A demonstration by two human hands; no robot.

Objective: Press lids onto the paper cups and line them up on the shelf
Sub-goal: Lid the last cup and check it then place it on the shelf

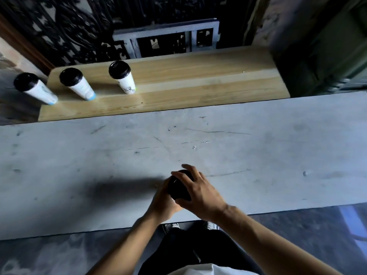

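Near the front edge of the grey table [258, 151] both my hands close around one paper cup. My right hand [198, 189] lies over its black lid [177, 189], fingers spread across the top. My left hand [163, 203] wraps the cup's side from the left; the cup body is hidden by my hands. On the wooden shelf [198, 84] behind the table stand three white cups with black lids in a row: the left cup [34, 88], the middle cup [78, 84] and the right cup [123, 77].
The shelf stretches bare to the right of the three cups. A dark ornate metal grille [79, 26] rises behind it, and a dark green cabinet [327, 46] stands at the far right. My legs and shoes show below the table edge.
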